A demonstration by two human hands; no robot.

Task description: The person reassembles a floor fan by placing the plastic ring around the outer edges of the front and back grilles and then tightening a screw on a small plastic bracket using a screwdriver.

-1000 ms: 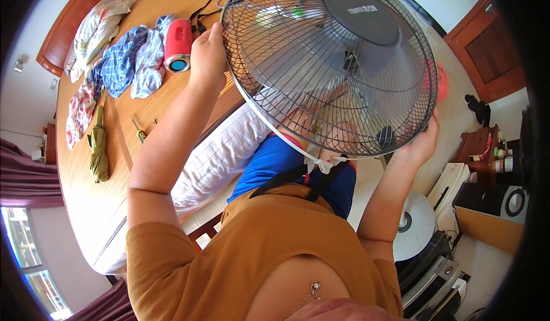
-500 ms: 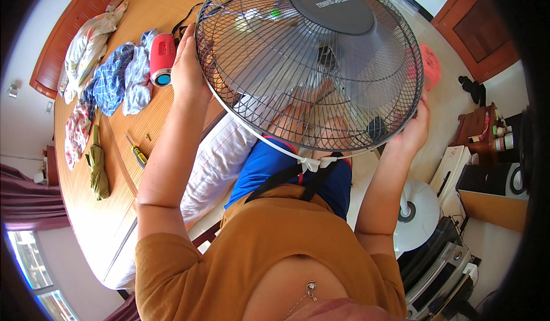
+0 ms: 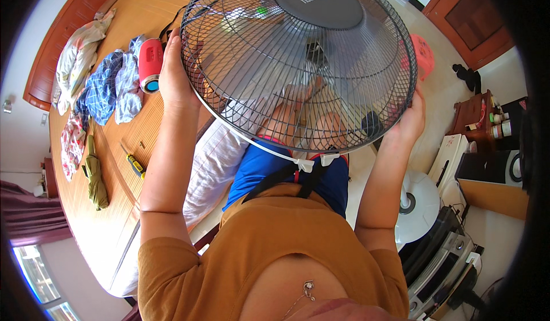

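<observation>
Remotely, I have the left hand (image 3: 176,77) and right hand (image 3: 409,117) gripping opposite edges of the wire fan guard (image 3: 321,23), raised over the blue shorts (image 3: 252,172), some fingertips hidden. I'd share its weight evenly between both palms, squeezing lightly to spare the mesh and white clips (image 3: 303,164)

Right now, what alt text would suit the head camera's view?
A person holds a round black wire fan guard at opposite sides, with left fingers and right fingers. To the left, a bed holds a red speaker, crumpled clothes and a screwdriver.
</observation>
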